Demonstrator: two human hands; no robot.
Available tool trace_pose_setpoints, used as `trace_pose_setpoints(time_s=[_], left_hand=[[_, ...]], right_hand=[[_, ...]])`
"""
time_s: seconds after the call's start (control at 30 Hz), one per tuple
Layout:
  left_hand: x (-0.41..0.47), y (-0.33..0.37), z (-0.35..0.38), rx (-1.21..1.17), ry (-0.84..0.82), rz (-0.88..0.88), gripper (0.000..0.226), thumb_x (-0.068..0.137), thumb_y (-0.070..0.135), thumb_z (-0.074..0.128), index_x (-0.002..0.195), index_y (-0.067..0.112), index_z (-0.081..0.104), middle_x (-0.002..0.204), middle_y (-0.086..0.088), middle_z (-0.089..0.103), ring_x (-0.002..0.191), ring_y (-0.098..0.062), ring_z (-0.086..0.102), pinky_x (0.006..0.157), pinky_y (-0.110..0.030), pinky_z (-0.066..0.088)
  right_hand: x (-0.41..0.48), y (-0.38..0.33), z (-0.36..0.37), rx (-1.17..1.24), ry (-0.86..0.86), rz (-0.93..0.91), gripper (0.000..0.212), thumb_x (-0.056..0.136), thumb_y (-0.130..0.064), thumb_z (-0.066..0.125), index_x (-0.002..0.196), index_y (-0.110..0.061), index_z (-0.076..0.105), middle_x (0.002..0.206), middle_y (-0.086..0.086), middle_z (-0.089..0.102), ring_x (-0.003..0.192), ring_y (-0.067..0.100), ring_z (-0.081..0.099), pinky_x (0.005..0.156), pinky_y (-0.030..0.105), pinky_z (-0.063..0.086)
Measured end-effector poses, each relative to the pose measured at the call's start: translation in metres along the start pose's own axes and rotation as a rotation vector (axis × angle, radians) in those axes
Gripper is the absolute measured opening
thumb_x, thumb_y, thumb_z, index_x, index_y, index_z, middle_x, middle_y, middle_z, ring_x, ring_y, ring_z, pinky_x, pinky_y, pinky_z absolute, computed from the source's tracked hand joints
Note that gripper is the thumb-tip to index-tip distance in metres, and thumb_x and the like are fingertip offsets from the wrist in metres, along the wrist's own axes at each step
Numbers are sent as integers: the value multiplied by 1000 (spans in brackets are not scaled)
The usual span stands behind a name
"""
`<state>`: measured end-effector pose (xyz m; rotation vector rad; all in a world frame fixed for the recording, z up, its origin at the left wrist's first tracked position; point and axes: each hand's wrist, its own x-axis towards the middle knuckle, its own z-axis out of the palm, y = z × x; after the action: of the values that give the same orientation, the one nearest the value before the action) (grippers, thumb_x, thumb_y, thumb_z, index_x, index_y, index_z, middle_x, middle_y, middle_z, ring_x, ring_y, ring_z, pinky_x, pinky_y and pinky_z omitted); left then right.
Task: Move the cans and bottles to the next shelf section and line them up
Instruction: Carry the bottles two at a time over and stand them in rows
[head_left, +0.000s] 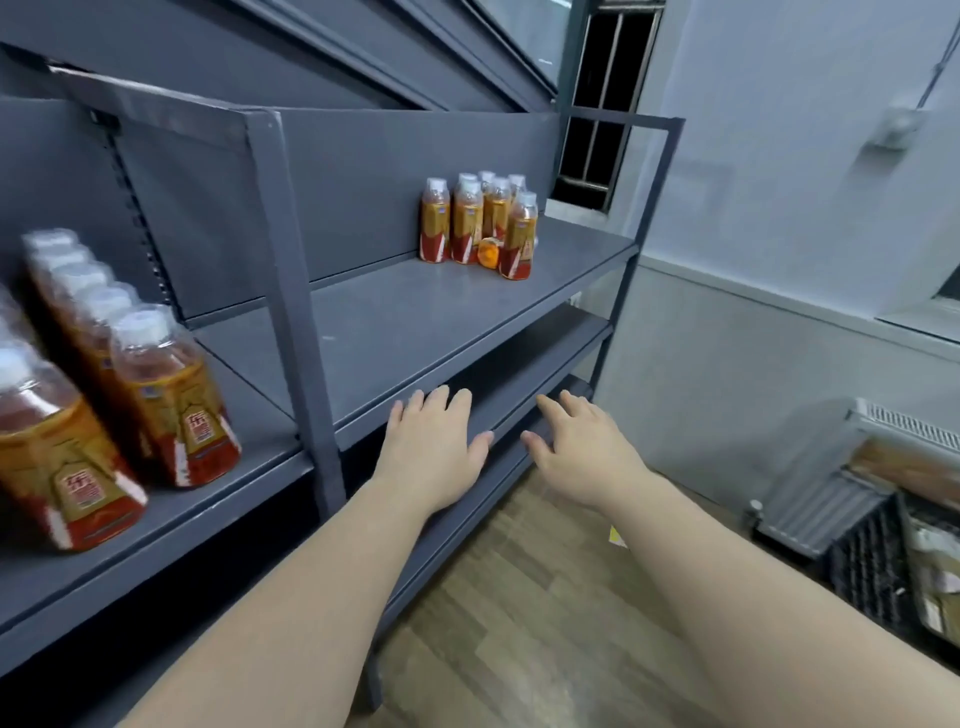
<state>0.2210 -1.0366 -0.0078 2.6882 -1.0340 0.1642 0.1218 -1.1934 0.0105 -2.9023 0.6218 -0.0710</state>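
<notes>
Several tea bottles (470, 223) with white caps and orange-red labels stand bunched at the back right of the right shelf section (415, 322); one bottle (489, 253) lies on its side among them. On the left shelf section (156, 525), rows of the same bottles (171, 400) stand lined up. My left hand (434, 449) reaches forward at the front edge of the right section, fingers straight, holding nothing. My right hand (584, 452) is beside it, in front of the lower shelves, fingers spread and empty. Both hands are well short of the far bottles.
A grey upright post (296, 312) divides the two shelf sections. Lower shelves (545, 364) run beneath. A barred window (602, 104) is behind the rack's right end. At the right, a black crate (872, 571) and a white radiator-like panel (831, 493) sit on the wood floor.
</notes>
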Motion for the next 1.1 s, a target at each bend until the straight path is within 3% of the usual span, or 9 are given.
trace_pose_setpoints(time_s=[0.13,0.33,0.63,0.83,1.1], left_hand=[[30,1,7,8,-34,22,47,100,52,38,133,19,42,138,-2,48,130,-28,40,115,-46,26],[84,11,18,-2,-67,6,42,100,50,40,129,20,44,140,-1,47,133,-28,38,119,-49,21],[176,46,31,92,-16,-31,49,100,53,40,136,20,42,138,-2,50,130,-29,42,115,-48,28],[232,78,38,98,-32,-81,55,101,52,39,146,20,37,152,-5,41,141,-30,34,120,-50,22],[285,81,57,86,-66,-136,59,102,53,37,150,21,32,156,-4,36,145,-30,29,121,-51,18]], right_hand=[[26,16,3,-9,-1,25,58,103,-51,35,151,-20,32,148,10,40,139,31,34,117,48,27],[73,43,-2,7,-60,59,61,104,-52,31,157,-23,21,165,13,16,152,31,13,123,49,15],[165,106,-16,23,-50,-13,63,104,-52,31,158,-22,19,165,15,16,152,33,13,123,49,14],[215,152,-33,27,-26,-50,61,104,-51,32,156,-20,24,162,14,23,149,32,21,122,48,17],[270,181,-29,56,-81,-68,62,104,-52,32,157,-21,21,165,13,17,151,32,15,123,47,15]])
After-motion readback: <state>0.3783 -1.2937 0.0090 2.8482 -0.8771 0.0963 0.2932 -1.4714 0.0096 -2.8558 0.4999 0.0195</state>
